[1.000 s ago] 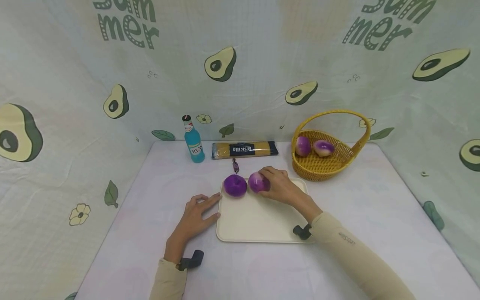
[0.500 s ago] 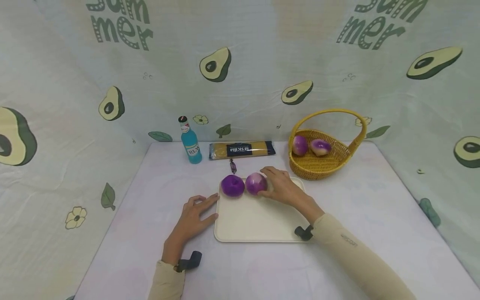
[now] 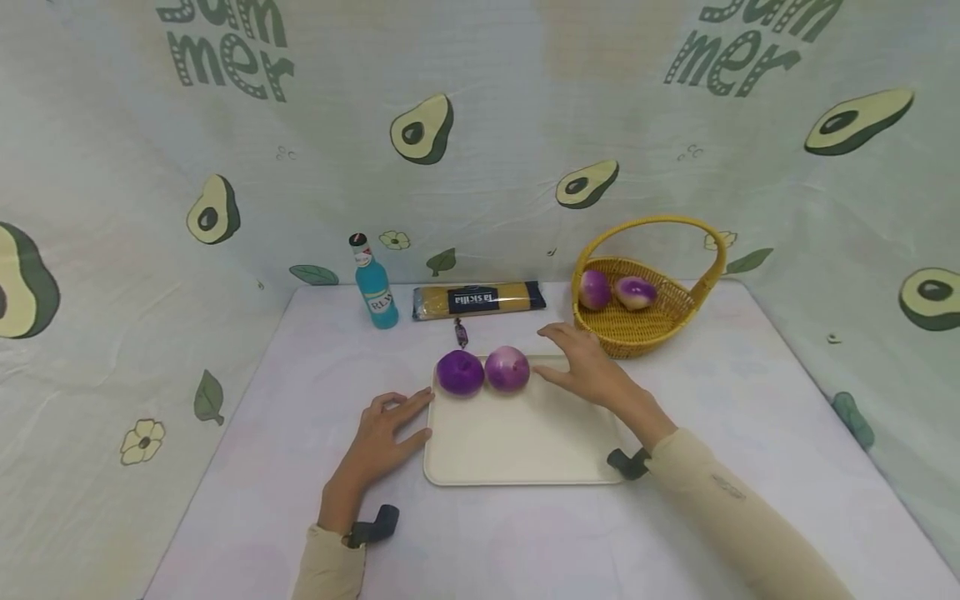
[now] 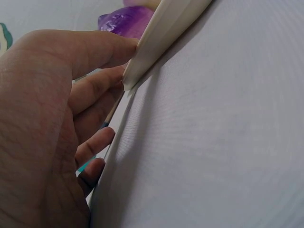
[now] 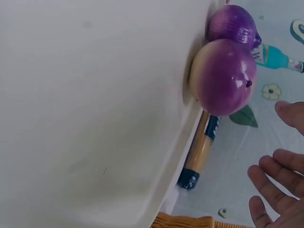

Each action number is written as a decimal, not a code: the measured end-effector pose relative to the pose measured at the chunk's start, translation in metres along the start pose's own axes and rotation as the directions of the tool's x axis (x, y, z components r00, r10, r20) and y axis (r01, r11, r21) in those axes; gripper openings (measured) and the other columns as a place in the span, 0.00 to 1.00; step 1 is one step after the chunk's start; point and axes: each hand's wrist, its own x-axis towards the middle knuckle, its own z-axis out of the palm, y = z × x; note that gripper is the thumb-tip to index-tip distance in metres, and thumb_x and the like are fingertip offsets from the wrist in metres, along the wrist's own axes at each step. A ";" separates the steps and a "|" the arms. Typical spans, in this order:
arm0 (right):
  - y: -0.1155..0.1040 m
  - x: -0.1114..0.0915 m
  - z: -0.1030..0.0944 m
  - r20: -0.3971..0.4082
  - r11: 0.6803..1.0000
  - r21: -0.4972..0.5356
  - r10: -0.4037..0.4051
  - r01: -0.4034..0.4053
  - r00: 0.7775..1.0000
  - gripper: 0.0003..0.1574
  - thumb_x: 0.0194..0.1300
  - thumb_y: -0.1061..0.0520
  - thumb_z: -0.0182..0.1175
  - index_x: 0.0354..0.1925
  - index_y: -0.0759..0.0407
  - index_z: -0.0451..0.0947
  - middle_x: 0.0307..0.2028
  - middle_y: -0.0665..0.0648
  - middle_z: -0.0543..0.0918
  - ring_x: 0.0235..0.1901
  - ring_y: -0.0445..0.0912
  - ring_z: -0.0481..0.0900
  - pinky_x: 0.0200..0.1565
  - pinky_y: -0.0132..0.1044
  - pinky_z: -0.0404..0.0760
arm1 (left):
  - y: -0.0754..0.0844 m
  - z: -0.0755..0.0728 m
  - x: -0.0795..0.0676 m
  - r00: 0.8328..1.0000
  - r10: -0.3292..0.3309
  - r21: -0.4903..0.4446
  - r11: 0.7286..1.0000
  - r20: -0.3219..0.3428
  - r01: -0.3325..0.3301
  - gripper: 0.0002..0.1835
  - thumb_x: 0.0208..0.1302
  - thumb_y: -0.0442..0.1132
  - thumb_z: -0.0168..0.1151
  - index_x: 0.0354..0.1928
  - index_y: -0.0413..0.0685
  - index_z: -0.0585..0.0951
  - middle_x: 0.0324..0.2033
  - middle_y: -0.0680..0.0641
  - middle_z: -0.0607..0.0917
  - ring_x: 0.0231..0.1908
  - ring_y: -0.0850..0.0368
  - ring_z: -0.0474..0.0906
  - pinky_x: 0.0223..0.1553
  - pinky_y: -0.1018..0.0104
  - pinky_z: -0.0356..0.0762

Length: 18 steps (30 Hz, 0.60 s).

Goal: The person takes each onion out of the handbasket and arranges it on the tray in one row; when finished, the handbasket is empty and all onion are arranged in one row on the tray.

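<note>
Near the far left corner of a cream tray [image 3: 517, 450], two purple vegetables sit side by side: a dark purple one [image 3: 461, 372] and a paler turnip-like one [image 3: 507, 368] with a cream underside [image 5: 202, 71]. My left hand [image 3: 381, 437] lies at the tray's left edge, its thumb and forefinger touching the rim [image 4: 147, 52]. Just right of the paler vegetable, my right hand [image 3: 592, 367] hovers over the tray with fingers apart, holding nothing. In the right wrist view a gap shows between its fingers [image 5: 275, 180] and the vegetable.
A yellow wicker basket [image 3: 637, 333] with two more purple-and-cream vegetables [image 3: 635, 292] stands at the back right. Behind the tray lie a spaghetti packet [image 3: 517, 297] and a small wrapped candy [image 3: 461, 333]. A blue bottle [image 3: 377, 292] stands at the back left.
My right hand has let go of the paler vegetable and drawn off to the right, its fingers spreading. The left hand stays at the tray's edge. The head view has shifted slightly.
</note>
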 end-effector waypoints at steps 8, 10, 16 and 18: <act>0.022 -0.008 -0.019 -0.042 0.999 0.005 0.032 -0.032 0.999 0.35 0.65 0.50 0.69 0.64 0.65 0.72 0.62 0.65 0.75 0.62 0.62 0.71 0.64 0.59 0.63 | 0.000 0.001 0.000 1.000 -0.021 0.008 1.000 0.014 0.021 0.33 0.67 0.61 0.60 0.73 0.71 0.69 0.67 0.64 0.73 0.66 0.48 0.61 0.61 0.41 0.58; 0.029 -0.009 -0.023 -0.046 0.999 0.007 0.048 -0.048 0.998 0.35 0.65 0.50 0.69 0.64 0.65 0.72 0.62 0.65 0.76 0.62 0.62 0.71 0.64 0.60 0.63 | 0.001 0.000 -0.001 1.000 -0.026 0.004 1.000 0.013 0.025 0.33 0.67 0.61 0.61 0.72 0.71 0.69 0.67 0.64 0.73 0.66 0.48 0.61 0.61 0.41 0.59; 0.049 -0.011 -0.032 -0.052 0.993 0.002 0.115 -0.115 0.992 0.33 0.66 0.54 0.68 0.64 0.65 0.71 0.61 0.66 0.75 0.62 0.62 0.70 0.64 0.62 0.64 | 0.001 0.000 -0.001 1.000 -0.014 0.008 1.000 0.007 0.014 0.33 0.66 0.61 0.61 0.72 0.69 0.70 0.67 0.64 0.73 0.66 0.47 0.61 0.61 0.40 0.59; 0.054 -0.012 -0.034 -0.059 0.991 -0.003 0.133 -0.133 0.989 0.34 0.66 0.53 0.68 0.64 0.66 0.70 0.61 0.67 0.74 0.62 0.63 0.70 0.64 0.63 0.62 | 0.001 0.001 -0.001 1.000 -0.012 0.011 1.000 0.009 0.012 0.33 0.66 0.61 0.61 0.72 0.69 0.70 0.68 0.64 0.73 0.66 0.47 0.61 0.61 0.40 0.58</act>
